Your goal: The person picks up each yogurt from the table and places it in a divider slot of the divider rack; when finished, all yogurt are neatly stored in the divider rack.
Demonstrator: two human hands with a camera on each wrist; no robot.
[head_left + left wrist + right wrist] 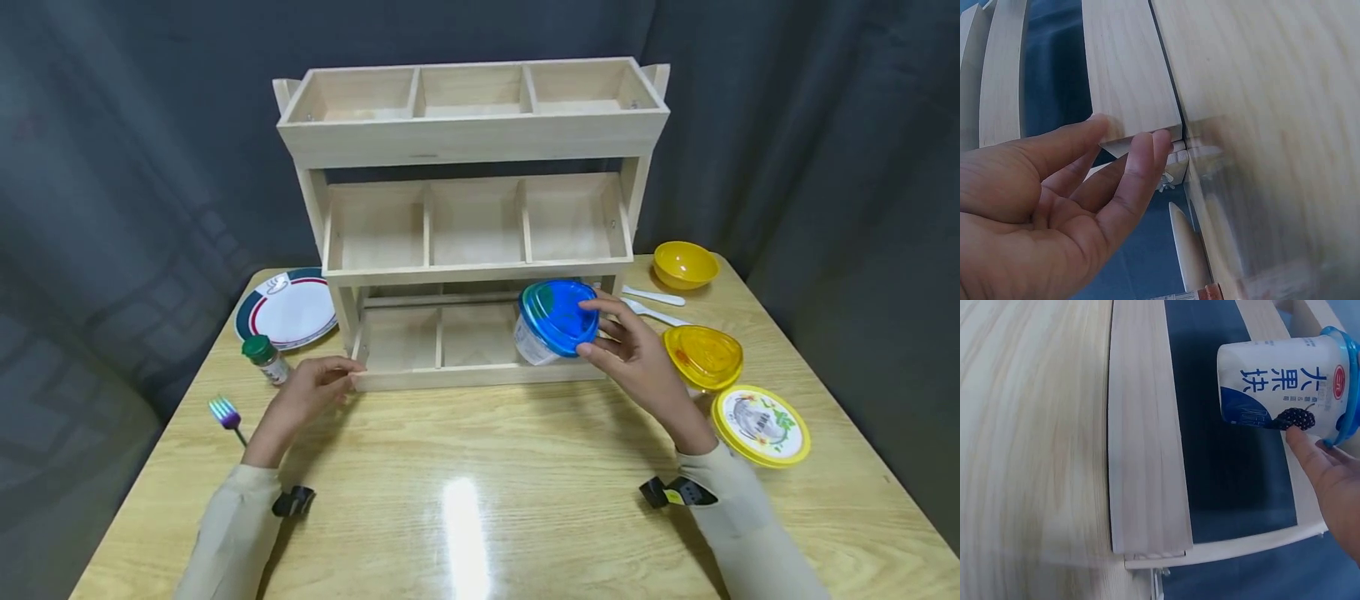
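A wooden three-tier rack (pixel 480 146) with divided shelves stands at the back of the table. My right hand (pixel 633 354) grips a yogurt cup (pixel 534 343) by its blue lid, tilted over the right compartment of the bottom shelf. In the right wrist view the white side of the cup (pixel 1279 381) shows a dark berry picture, with a finger against it. My left hand (pixel 311 396) pinches the left front corner of the bottom shelf (pixel 420 381). The left wrist view shows its thumb and fingers (pixel 1138 162) at the board's end.
To the left lie a plate (pixel 296 308), a green-capped jar (pixel 266 358) and a fork (pixel 227 414). On the right are a yellow bowl (pixel 685 265), white utensils (pixel 652 295), a yellow-lidded container (pixel 702 357) and a round tub with a yellow-rimmed lid (pixel 761 425).
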